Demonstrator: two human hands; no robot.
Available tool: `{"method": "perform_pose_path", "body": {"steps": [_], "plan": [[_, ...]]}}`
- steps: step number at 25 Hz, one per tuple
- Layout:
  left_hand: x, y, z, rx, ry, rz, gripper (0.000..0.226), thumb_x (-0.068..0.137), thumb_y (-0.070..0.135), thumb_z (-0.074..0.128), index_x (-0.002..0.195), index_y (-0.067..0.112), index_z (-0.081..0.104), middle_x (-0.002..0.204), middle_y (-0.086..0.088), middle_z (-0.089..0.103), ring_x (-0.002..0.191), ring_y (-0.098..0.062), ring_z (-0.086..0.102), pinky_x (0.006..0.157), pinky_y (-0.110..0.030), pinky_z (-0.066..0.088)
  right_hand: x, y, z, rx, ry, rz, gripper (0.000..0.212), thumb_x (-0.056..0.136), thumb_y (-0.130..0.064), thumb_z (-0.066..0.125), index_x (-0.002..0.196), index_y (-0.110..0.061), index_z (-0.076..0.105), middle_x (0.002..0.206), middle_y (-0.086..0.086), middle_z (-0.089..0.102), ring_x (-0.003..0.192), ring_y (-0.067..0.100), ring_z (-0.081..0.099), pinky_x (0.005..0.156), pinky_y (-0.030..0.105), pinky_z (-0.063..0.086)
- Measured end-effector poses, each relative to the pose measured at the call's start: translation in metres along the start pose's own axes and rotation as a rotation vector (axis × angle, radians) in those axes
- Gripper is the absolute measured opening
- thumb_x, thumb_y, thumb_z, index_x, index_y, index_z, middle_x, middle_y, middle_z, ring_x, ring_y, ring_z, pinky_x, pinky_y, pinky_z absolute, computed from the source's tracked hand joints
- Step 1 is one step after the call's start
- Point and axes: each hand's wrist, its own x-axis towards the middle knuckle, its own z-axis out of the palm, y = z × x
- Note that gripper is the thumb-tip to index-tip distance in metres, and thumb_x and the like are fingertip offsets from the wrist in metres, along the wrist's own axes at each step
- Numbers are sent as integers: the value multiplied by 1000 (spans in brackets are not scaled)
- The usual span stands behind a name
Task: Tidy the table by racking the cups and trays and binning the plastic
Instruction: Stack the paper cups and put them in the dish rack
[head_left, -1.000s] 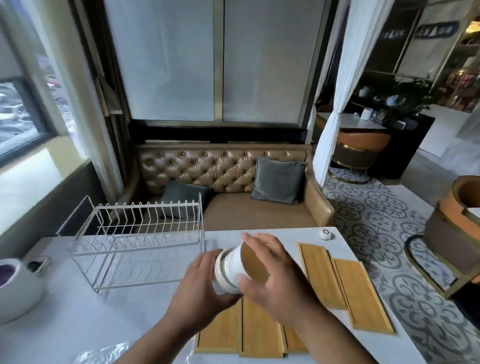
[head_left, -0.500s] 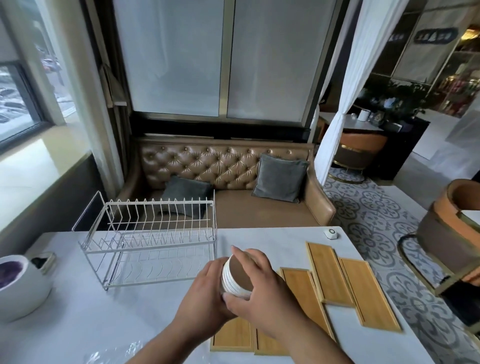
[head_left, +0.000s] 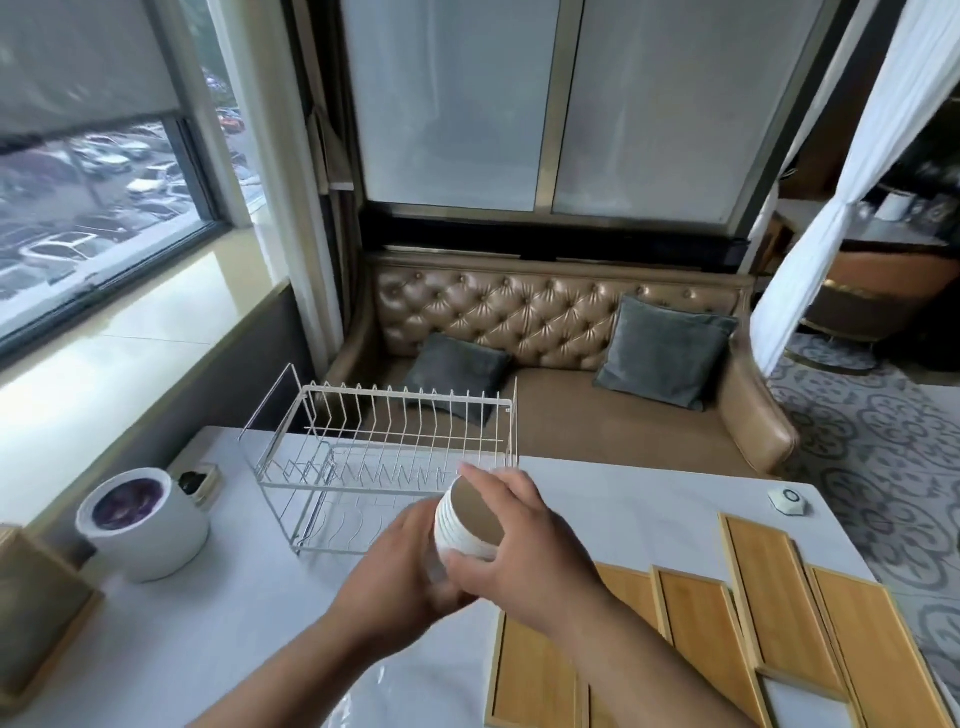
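A person's two hands held a nested stack of white cups (head_left: 461, 525) tilted on its side above a pale table (head_left: 623, 499). The right hand (head_left: 519, 545) wrapped the stack's brown end, its fingers (head_left: 493, 480) curled over the far side and its thumb pressed underneath. The left hand (head_left: 395, 571) gripped the other end, with its fingertips hidden behind the cups. A pale blurred patch between the palms might have been plastic wrap, but that could not be told.

Over the past second the stack had been carried away from the bamboo trays (head_left: 758, 582) and toward the wire dish rack (head_left: 384, 431). A second earlier the rack had stood well to the left of the hands. It now sat just beyond the right fingertips, its right end partly behind the cups. That suggested the cups were about to be racked.

The trays lay flat to the right of the right wrist, not yet racked. A sheet of clear plastic (head_left: 379, 691) lay near the left forearm. A white bin (head_left: 156, 545) stood well to the left of the left hand, so binning the plastic also looked undone
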Motion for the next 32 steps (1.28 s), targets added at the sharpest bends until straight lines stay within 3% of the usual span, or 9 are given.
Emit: {"method": "perform_pose_path", "body": {"steps": [2, 5, 8, 13, 20, 27, 32], "plan": [[29, -22, -23, 49, 53, 19, 69, 71, 72, 73, 131, 58, 42, 122, 36, 54, 112, 10, 52, 87, -14, 42, 42, -14, -6, -62, 89, -37, 88, 68, -66, 64, 145, -62, 22, 139, -35, 33, 119, 6, 56, 92, 30, 52], [73, -66, -46, 205, 123, -4, 75, 80, 74, 66, 142, 38, 46, 138, 15, 58, 126, -10, 52, 99, -34, 48, 108, -19, -8, -151, 216, -32, 87, 69, -65, 65, 147, -60, 25, 140, -28, 36, 116, 11, 58, 88, 35, 52], [104, -108, -46, 425, 62, -75, 81, 87, 73, 59, 152, 26, 44, 152, 2, 54, 140, -24, 45, 114, -41, 39, 161, -1, 2, -230, 210, 93, 86, 74, -60, 67, 150, -54, 28, 143, -18, 38, 115, 23, 61, 92, 40, 53], [109, -155, -22, 536, -91, -121, 82, 91, 79, 42, 156, 31, 39, 166, 1, 38, 154, -26, 29, 125, -52, 22, 195, 30, 34, -396, 98, 185, 86, 76, -60, 67, 152, -50, 29, 144, -6, 39, 109, 35, 63, 90, 44, 54], [103, -167, -1, 517, -76, -113, 67, 97, 71, 40, 149, 29, 48, 161, -2, 45, 149, -29, 37, 121, -53, 29, 205, 43, 46, -484, 63, 197, 85, 77, -58, 68, 152, -49, 29, 147, -2, 39, 108, 39, 62, 88, 46, 54], [101, -165, -5, 541, -105, -116, 75, 92, 75, 43, 154, 32, 40, 166, 0, 37, 153, -30, 31, 122, -54, 26, 204, 39, 38, -537, 26, 205, 86, 80, -62, 64, 155, -48, 23, 155, 1, 35, 132, 41, 44, 105, 52, 45], [91, -156, -21, 525, -84, -89, 79, 93, 76, 43, 159, 32, 32, 170, -1, 31, 156, -27, 26, 125, -51, 23, 194, 30, 32, -572, 19, 194, 89, 81, -62, 64, 157, -46, 19, 163, 1, 27, 145, 35, 29, 109, 53, 41]]}}
